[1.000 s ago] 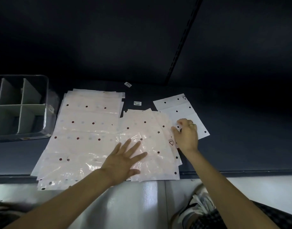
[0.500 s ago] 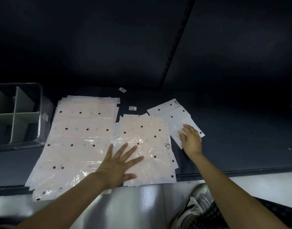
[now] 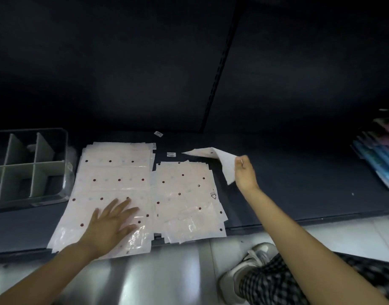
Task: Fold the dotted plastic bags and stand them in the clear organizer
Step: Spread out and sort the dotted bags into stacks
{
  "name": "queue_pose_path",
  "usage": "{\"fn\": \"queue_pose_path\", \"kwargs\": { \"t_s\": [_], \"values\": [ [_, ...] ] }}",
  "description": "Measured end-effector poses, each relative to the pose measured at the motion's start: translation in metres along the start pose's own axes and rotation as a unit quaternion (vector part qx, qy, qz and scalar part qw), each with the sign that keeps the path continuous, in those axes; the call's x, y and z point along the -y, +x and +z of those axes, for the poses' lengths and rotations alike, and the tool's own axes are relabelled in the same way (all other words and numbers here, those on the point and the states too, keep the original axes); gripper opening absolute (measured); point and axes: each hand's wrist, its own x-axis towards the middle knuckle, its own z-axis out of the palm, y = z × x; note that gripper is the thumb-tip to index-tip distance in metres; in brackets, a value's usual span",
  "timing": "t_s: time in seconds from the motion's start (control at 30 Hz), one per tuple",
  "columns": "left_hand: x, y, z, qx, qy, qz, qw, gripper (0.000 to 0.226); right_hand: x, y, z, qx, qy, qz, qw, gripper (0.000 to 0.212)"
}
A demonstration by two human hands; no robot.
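Clear organizer (image 3: 28,166): set at the far left of the dark shelf (image 3: 299,190), well apart from both hands; grey dividers are seen inside, compartments empty.
Large stack of dotted bags (image 3: 114,183): laid flat just right of the organizer, under the left fingers.
Left hand (image 3: 111,225): pressed palm-down on the near part of that stack, fingers (image 3: 123,205) spread wide and flat, nothing gripped.
Smaller stack of dotted bags (image 3: 187,199): laid flat between the two hands, touching the large stack's right edge.
Single dotted bag (image 3: 220,160): lifted off the shelf, bent, hanging just left of the right fingers.
Right hand (image 3: 244,175): raised above the shelf, fingers closed in a pinch on the single bag's edge.
Blue packets (image 3: 378,164): seen at the far right, well apart from the right fingers.
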Motion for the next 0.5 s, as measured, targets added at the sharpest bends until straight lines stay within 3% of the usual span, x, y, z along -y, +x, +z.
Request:
{"fn": "queue_pose_path", "kwargs": {
  "t_s": [0.13, 0.3, 0.5],
  "values": [
    [0.024, -0.021, 0.006, 0.015, 0.005, -0.034, 0.999, 0.062, 0.028, -0.025, 0.004, 0.024, -0.047, -0.026, 0.998, 0.024],
    [0.019, -0.035, 0.006, 0.016, -0.018, -0.046, 0.999, 0.066, 0.021, -0.087, 0.055, 0.018, -0.136, -0.028, 0.990, 0.028],
    [0.020, -0.051, 0.004, 0.043, 0.016, -0.036, 0.998, 0.073, -0.013, -0.138, 0.104, 0.139, -0.244, -0.016, 0.960, 0.031]
  ]
}}
